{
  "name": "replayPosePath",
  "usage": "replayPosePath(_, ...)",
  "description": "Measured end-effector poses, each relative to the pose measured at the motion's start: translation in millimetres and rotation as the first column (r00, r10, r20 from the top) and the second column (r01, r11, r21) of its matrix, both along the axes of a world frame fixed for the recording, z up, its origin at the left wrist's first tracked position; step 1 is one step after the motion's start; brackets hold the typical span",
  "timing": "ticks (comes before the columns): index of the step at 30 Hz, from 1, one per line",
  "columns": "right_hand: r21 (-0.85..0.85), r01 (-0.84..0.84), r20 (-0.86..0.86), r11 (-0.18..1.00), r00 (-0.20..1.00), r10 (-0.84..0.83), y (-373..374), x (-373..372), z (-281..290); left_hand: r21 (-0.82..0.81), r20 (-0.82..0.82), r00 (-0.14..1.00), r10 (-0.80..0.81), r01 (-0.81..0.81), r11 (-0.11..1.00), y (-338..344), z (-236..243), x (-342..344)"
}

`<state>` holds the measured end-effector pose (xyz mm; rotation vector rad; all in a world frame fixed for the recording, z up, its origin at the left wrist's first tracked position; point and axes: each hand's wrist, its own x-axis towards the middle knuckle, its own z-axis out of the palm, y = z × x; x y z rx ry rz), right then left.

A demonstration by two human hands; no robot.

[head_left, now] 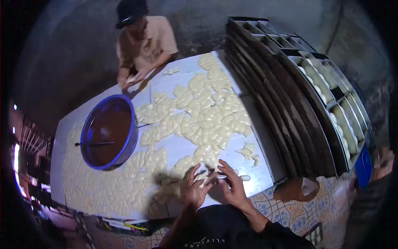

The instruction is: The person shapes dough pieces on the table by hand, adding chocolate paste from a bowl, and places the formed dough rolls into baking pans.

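Pale dough pieces point(215, 120) cover much of the white-topped table point(246, 151), many pressed against each other. Above the table's near edge, my left hand point(196, 191) and my right hand point(234, 189) face each other with fingers curved. Between them is a small pale strip of dough point(204, 182), partly hidden by the fingers and somewhat blurred. A smooth rolled dough piece point(245, 178) lies just right of my right hand. Torn flat dough scraps point(248, 152) rest a little farther off.
A blue tub point(132, 143) of brown contents, a dark rod across it, stands on the left. Stacked dark trays point(286, 108) rise at the right, the top moulds point(321, 79) holding dough rolls. Across the table, a person point(145, 45) handles dough. Patterned tiles point(286, 211) lie below.
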<state>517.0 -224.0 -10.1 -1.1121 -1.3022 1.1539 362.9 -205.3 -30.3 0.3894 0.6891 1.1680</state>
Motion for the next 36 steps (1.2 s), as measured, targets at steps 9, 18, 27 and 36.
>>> replayPosePath(9,0.023,0.082,0.035,0.996,0.996,-0.083,19.2,-46.8,-13.2,0.496,-0.394,0.888,0.235,-0.010,0.868,-14.1,-11.1,-20.4)
replayPosePath(18,0.161,-0.159,0.237,0.974,0.964,0.118,41.7,-60.4,-31.8,0.388,-0.634,0.635,0.441,-0.231,0.892,-21.6,-14.8,-26.3)
replayPosePath(27,0.090,-0.424,-0.033,0.901,0.903,0.428,68.3,-84.5,-17.8,-0.280,0.447,0.879,0.164,-0.036,0.959,-15.0,-39.9,-40.7)
replayPosePath(36,0.035,-0.509,-0.377,0.860,0.790,0.483,103.8,-93.1,-9.6,0.353,-0.390,0.855,0.341,-0.203,0.913,166.8,-1.6,-280.1)
